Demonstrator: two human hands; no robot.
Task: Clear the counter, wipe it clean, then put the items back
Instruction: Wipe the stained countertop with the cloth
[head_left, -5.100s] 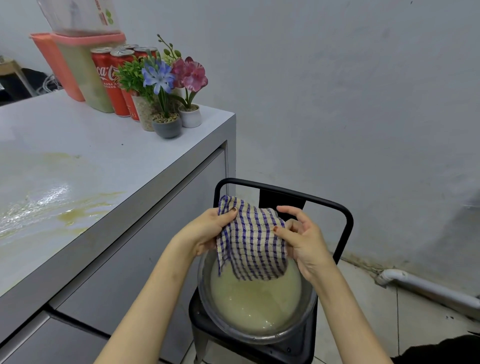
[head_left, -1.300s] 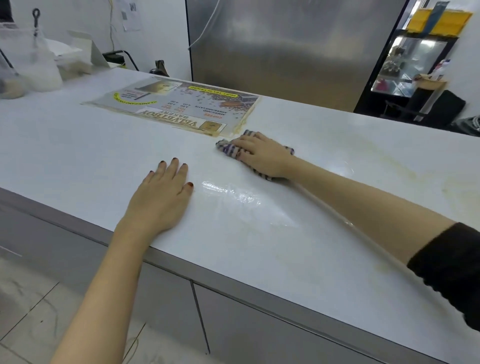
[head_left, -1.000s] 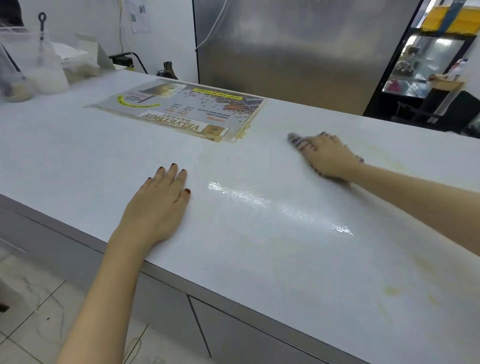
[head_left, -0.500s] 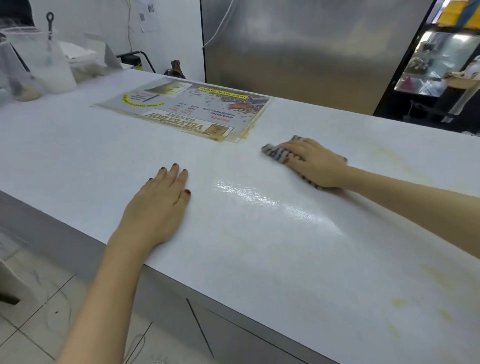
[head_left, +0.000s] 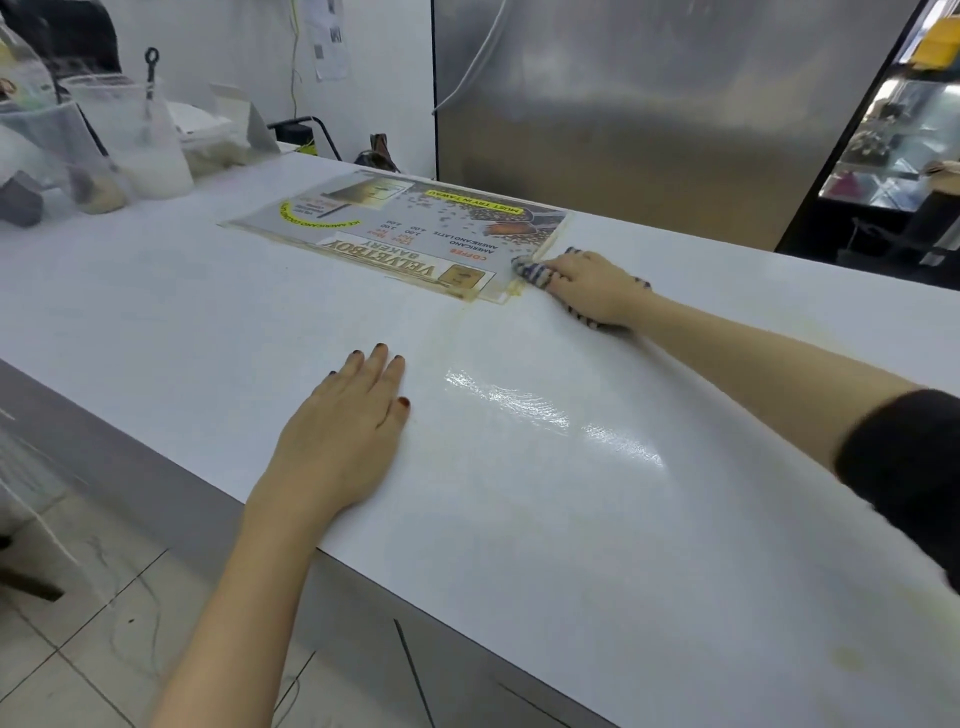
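White counter (head_left: 182, 312): runs from near left to far right, front edge cutting diagonally across the lower view above grey cabinet fronts; broad bare stretches left of and in front of the hands, with a glossy wet patch (head_left: 545, 410) between them and faint yellowish marks toward the right end. Left hand (head_left: 343, 436): lies palm-down near the front edge, fingers straight and close together, grasping nothing. Right hand (head_left: 597, 291): reaches further in, palm-down on a blue-striped cloth (head_left: 530, 270), fingers laid over it rather than clenched, pressing it to the surface. Cloth: bunched under that hand, its front end touching the near right corner of a laminated menu sheet (head_left: 405, 234). Menu sheet: flat on the counter, printed upside down to the wearer; reads "VELVETBOX BAKERY", "COFFEE", "AMERICANO", "LATTE"; smaller print too small to read. Clear plastic containers (head_left: 140, 140): grouped at the far left end. Steel panel (head_left: 649, 104): stands behind the far edge.
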